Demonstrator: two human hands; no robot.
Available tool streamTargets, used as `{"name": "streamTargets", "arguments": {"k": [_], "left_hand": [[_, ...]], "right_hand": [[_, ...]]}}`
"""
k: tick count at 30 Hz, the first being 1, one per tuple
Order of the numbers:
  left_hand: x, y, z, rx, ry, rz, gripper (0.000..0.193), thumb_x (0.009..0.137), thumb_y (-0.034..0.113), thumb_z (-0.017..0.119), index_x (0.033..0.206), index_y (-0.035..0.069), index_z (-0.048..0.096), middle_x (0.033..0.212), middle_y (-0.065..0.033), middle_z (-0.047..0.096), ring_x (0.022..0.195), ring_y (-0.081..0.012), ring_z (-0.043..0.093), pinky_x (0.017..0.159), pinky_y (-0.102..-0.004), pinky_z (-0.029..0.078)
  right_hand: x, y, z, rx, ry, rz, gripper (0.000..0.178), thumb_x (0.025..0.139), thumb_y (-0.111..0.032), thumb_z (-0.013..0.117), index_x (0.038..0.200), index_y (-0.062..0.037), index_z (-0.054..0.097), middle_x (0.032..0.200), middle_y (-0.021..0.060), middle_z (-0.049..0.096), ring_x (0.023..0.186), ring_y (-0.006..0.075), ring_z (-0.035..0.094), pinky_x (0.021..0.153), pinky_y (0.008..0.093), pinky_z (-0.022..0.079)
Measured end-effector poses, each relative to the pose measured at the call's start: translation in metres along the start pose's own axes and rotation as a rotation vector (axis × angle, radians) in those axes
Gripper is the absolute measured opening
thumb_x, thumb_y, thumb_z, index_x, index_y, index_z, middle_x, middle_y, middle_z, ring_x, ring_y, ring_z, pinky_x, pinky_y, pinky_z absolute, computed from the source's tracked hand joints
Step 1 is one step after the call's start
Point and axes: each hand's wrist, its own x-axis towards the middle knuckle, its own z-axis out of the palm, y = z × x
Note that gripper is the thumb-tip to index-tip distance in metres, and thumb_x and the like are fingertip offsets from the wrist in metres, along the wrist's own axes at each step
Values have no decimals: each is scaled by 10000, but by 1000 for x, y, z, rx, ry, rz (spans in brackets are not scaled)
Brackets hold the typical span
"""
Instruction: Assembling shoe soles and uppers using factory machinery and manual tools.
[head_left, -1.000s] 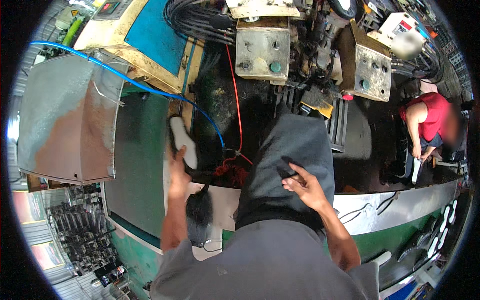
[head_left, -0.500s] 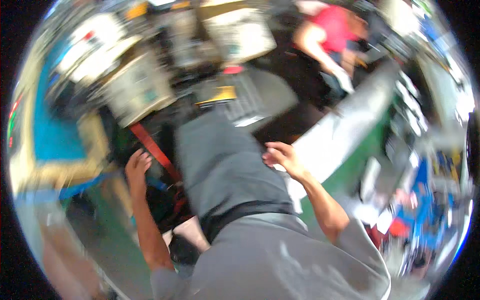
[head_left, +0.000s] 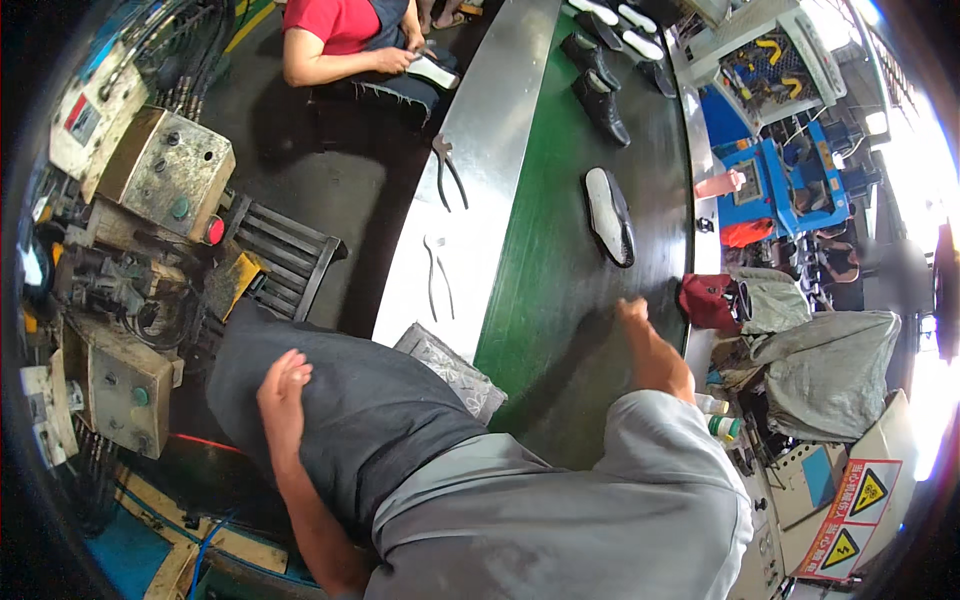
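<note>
My right hand (head_left: 634,322) reaches over the dark belt (head_left: 560,345) of a conveyor, its fingers slightly apart and empty. Just beyond it lies a dark shoe (head_left: 611,218) with its pale underside showing; a gap separates hand and shoe. My left hand (head_left: 285,388) hovers over my dark apron, fingers loosely bent, holding nothing. Along the belt's left side runs a metal ledge (head_left: 478,215). Pincers (head_left: 449,173) and a second plier-like tool (head_left: 437,277) lie on it, with a grey patterned pad (head_left: 450,372) nearer me.
More dark shoes (head_left: 600,107) sit farther up the belt. At the far left a person in a red sleeve (head_left: 325,28) holds a shoe (head_left: 432,70). Grimy machine boxes (head_left: 165,172) and a slatted rack (head_left: 285,255) stand left. A cloth-covered object (head_left: 830,375) and a pink bottle (head_left: 720,184) are right.
My body and view have turned right, from the machine side toward the conveyor. My right hand has swung out over the belt. My left hand is now over my apron.
</note>
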Motion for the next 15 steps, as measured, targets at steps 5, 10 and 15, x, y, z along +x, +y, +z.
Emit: {"name": "streamTargets", "arguments": {"k": [5, 10, 15], "left_hand": [[-16, -18, -51, 99, 145, -33, 348, 1127, 86, 582, 1438, -56, 647, 1297, -144, 730, 1105, -199, 719, 1002, -334, 577], [-28, -14, -85, 265, 199, -54, 323, 1131, 90, 584, 1412, -38, 675, 1248, -116, 745, 1050, -181, 716, 954, -326, 582], [14, 17, -44, 203, 147, 10, 315, 1128, 93, 591, 1393, -54, 677, 1251, -125, 744, 1040, -174, 713, 946, -323, 585]], "right_hand": [[100, -51, -42, 10, 212, -308, 1090, 834, -516, 857, 1681, -46, 356, 1497, 312, 614, 1420, 489, 568, 1248, 526, 414], [119, -130, -36, 127, -10, -268, 1187, 863, -556, 865, 1758, -141, 204, 1604, 307, 544, 1484, 493, 523, 1249, 522, 408], [43, -142, 12, 483, 153, -252, 1128, 933, -529, 823, 1746, -80, 184, 1535, 379, 570, 1408, 534, 583, 1173, 513, 473]]}}
